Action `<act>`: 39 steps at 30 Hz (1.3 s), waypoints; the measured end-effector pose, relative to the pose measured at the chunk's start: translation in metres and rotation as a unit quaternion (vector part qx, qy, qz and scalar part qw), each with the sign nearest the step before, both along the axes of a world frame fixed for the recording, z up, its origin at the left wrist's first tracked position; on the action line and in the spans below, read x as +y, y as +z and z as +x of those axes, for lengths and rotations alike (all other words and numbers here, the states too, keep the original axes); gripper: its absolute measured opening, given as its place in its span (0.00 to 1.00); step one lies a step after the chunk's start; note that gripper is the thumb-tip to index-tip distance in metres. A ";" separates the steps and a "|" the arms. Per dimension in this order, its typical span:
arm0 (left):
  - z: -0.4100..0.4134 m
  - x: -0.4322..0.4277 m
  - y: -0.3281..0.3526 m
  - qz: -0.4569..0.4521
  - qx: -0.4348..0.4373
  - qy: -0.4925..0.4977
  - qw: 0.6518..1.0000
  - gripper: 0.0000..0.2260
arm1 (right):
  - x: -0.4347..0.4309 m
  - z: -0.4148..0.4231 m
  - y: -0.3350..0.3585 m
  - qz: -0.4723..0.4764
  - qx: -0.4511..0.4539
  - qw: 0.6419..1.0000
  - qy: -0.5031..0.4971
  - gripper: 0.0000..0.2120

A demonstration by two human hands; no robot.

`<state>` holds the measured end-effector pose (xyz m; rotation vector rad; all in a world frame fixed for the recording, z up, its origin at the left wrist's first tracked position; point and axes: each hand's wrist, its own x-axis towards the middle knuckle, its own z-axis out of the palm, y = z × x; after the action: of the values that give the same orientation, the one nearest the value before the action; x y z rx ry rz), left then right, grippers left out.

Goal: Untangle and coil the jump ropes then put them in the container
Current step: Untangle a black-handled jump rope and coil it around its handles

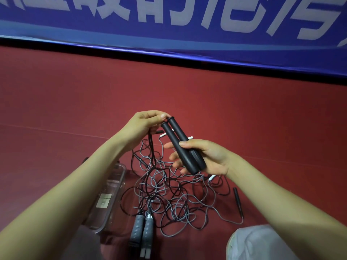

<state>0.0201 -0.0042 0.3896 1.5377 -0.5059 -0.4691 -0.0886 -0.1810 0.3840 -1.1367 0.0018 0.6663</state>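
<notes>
The fingers [173, 156] of the right hand [208, 158] curl around the thick lower ends of 2 black handles [173, 137], held side by side and tilted up to the left, with the thumb lying over the front. The fingertips [163, 115] of the left hand [144, 124] pinch together right at the handles' narrow top ends, and a black cord [151, 145] hangs down from that hand.

The cord drops into a tangle of jump ropes [169, 186] on the red floor [75, 102], where black and grey cords loop through each other. 2 grey ribbed handles [142, 229] lie together at the near edge, and 1 slim black handle [237, 199] lies apart on the right. A clear plastic container [116, 177] sits just left of the tangle.

The cords look thin, light and limp, likely to snag if pulled hard. The rigid handles are the sure place to grip, and the cord is best fed through loose fingers.

The left forearm covers part of the container, so its contents cannot be made out. Where each cord meets its handle is lost in the tangle, as is the number of ropes. A pale cloth shape [262, 243] at the bottom right is cut off.
</notes>
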 end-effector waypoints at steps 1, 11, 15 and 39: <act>0.000 0.000 0.000 0.004 -0.007 0.002 1.000 0.07 | 0.001 0.000 0.000 -0.009 -0.003 1.000 -0.006 0.16; -0.003 0.003 0.007 0.078 -0.107 0.040 0.990 0.06 | -0.002 0.003 -0.004 -0.067 0.028 0.997 0.010 0.12; -0.001 0.008 0.005 0.186 -0.181 0.044 0.965 0.03 | -0.021 0.013 -0.005 -0.290 -0.039 0.956 0.021 0.03; -0.008 0.011 -0.020 0.275 -0.410 0.237 0.837 0.06 | -0.067 0.029 0.009 -0.648 -0.192 0.732 -0.092 0.04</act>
<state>0.0116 0.0066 0.3698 2.3338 -0.6328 0.5284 -0.0598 -0.2484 0.3927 -2.5873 0.2653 0.1403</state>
